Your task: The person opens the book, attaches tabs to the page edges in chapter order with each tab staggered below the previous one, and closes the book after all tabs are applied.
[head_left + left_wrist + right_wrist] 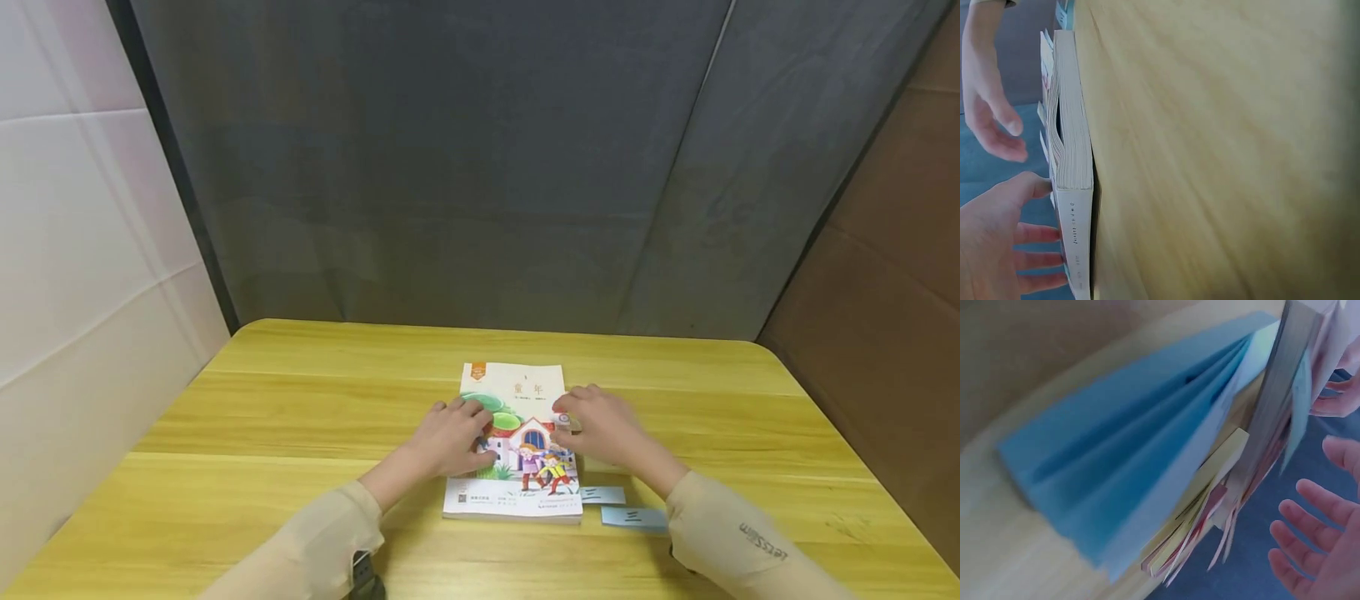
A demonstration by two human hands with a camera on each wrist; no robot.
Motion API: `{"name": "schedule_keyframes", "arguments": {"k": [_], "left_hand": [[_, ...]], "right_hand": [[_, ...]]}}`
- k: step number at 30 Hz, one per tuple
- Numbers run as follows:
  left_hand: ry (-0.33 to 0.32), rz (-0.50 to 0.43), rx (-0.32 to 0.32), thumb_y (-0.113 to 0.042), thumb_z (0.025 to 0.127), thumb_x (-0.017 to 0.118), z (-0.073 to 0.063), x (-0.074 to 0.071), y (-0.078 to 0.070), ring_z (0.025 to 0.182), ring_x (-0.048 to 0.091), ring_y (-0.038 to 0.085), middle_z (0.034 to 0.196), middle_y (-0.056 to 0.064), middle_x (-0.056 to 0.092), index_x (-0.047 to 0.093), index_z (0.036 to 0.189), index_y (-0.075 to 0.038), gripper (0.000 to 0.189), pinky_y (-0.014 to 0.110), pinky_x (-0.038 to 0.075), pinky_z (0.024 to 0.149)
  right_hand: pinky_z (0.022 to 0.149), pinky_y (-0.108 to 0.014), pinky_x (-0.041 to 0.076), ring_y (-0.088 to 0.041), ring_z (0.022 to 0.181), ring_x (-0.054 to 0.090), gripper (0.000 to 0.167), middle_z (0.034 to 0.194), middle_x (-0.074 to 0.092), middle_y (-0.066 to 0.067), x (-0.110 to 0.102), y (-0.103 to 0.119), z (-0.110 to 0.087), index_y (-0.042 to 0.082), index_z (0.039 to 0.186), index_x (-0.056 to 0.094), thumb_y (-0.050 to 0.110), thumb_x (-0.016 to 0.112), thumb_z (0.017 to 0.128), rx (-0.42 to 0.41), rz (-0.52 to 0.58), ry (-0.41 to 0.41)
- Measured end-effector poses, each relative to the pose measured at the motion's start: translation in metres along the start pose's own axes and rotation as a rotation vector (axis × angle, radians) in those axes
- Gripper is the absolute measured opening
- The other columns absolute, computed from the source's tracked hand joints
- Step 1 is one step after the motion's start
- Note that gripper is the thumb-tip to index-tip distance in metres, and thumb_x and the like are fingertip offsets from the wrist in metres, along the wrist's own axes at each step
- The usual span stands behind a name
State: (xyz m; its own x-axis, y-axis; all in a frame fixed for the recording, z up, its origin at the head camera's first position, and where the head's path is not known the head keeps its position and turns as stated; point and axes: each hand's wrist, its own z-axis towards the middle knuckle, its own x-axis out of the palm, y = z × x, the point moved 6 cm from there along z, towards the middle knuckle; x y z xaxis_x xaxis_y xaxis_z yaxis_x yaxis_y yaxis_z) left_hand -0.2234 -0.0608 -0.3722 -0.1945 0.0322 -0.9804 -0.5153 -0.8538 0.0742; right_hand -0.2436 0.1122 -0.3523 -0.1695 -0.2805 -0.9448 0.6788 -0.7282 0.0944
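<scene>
A paperback book [517,500] lies on the table with its illustrated cover up. My left hand [453,437] rests on the left part of the cover; in the left wrist view its thumb and fingers touch the cover by the spine [1075,231]. Over the book's right edge is my right hand [600,425], its fingers spread and apart from the book in the right wrist view, holding nothing. Blue paper slips [633,517] with dark marks lie by the lower right corner. Yellow slips [1229,453] and pink strips [1213,503] stick out near the book's edge.
The wooden table [300,400] has rounded far corners. A dark grey curtain [450,167] hangs behind it, with a pale cloth wall [90,208] on the left and a brown one [877,292] on the right.
</scene>
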Motion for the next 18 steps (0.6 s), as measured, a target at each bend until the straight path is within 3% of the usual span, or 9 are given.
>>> {"name": "schedule_keyframes", "arguments": {"k": [5, 10, 13, 18], "left_hand": [[0.044, 0.009, -0.027, -0.051, 0.073, 0.057, 0.003, 0.002, 0.000, 0.081, 0.045, 0.016, 0.095, -0.002, 0.052, 0.054, 0.087, -0.020, 0.035, 0.035, 0.038, 0.066], [0.100, 0.025, -0.059, -0.058, 0.073, 0.055, 0.005, 0.003, -0.001, 0.094, 0.049, 0.021, 0.108, 0.003, 0.053, 0.056, 0.108, -0.016, 0.054, 0.042, 0.040, 0.076], [0.117, 0.034, -0.066, -0.060, 0.073, 0.054, 0.006, 0.003, -0.002, 0.099, 0.048, 0.024, 0.112, 0.004, 0.052, 0.055, 0.115, -0.014, 0.062, 0.045, 0.038, 0.080], [0.119, 0.053, -0.065, -0.061, 0.073, 0.053, 0.005, 0.004, -0.003, 0.097, 0.047, 0.023, 0.109, 0.004, 0.052, 0.056, 0.112, -0.015, 0.061, 0.044, 0.039, 0.079]], "right_hand": [[0.079, -0.044, 0.041, -0.024, 0.098, 0.050, 0.050, 0.106, 0.057, -0.004, 0.014, 0.000, 0.009, 0.014, 0.105, 0.061, 0.050, 0.064, 0.070, 0.040, -0.026, 0.112], [0.078, -0.048, 0.039, -0.024, 0.098, 0.048, 0.055, 0.104, 0.057, -0.003, 0.025, 0.002, 0.011, 0.016, 0.106, 0.061, 0.057, 0.062, 0.069, 0.052, -0.043, 0.204], [0.075, -0.045, 0.039, -0.022, 0.094, 0.048, 0.054, 0.101, 0.057, -0.002, 0.027, 0.005, 0.011, 0.016, 0.104, 0.061, 0.057, 0.060, 0.069, 0.038, -0.049, 0.209], [0.074, -0.043, 0.039, -0.022, 0.092, 0.048, 0.052, 0.099, 0.056, -0.002, 0.029, 0.006, 0.009, 0.015, 0.103, 0.062, 0.056, 0.060, 0.070, 0.024, -0.048, 0.185]]}}
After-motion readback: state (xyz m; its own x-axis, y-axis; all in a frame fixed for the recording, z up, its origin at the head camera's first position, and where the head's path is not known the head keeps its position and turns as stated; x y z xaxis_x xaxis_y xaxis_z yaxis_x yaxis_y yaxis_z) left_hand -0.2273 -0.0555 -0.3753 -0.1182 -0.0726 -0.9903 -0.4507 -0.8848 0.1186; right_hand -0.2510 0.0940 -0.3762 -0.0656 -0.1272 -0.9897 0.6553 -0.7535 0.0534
